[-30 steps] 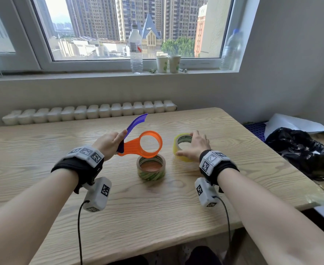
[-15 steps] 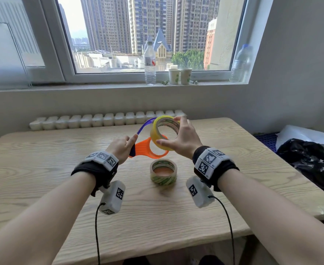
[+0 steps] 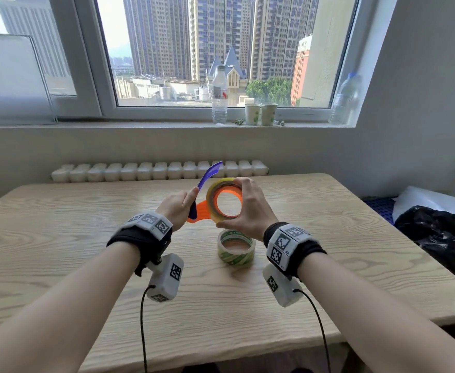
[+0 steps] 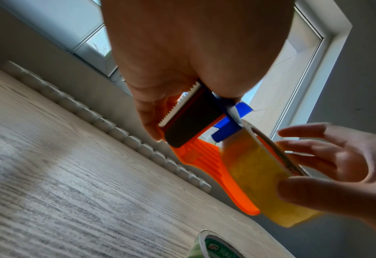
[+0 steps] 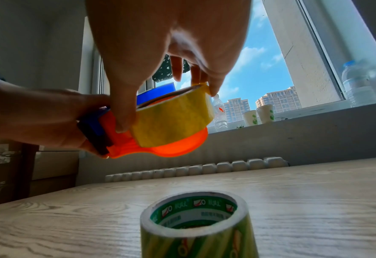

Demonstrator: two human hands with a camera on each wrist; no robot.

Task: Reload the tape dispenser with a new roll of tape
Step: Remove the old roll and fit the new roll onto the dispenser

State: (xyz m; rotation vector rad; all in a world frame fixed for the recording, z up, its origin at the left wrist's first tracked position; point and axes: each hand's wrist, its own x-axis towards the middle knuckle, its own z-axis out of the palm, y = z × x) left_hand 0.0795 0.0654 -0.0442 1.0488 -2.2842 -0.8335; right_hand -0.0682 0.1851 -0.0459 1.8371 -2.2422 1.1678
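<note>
My left hand (image 3: 179,204) grips the handle end of the orange tape dispenser (image 3: 201,211) above the table, by its serrated cutter (image 4: 178,106). The purple flap (image 3: 210,172) sticks up and back. My right hand (image 3: 244,204) holds the yellow tape roll (image 3: 210,196) between thumb and fingers, set against the dispenser's orange ring (image 5: 178,146). In the right wrist view the yellow roll (image 5: 173,120) sits partly over the ring; how far on, I cannot tell. A second, green-printed tape roll (image 3: 236,246) lies flat on the table below my right hand.
The wooden table (image 3: 59,238) has its front edge near me. A black bag (image 3: 441,235) and white paper lie off its right side. On the windowsill stand a water bottle (image 3: 219,95), two paper cups (image 3: 260,114) and another bottle (image 3: 346,99).
My right hand lifted the yellow roll from the table and brought it onto the dispenser's ring. The left hand raised the dispenser slightly. The view tilted up.
</note>
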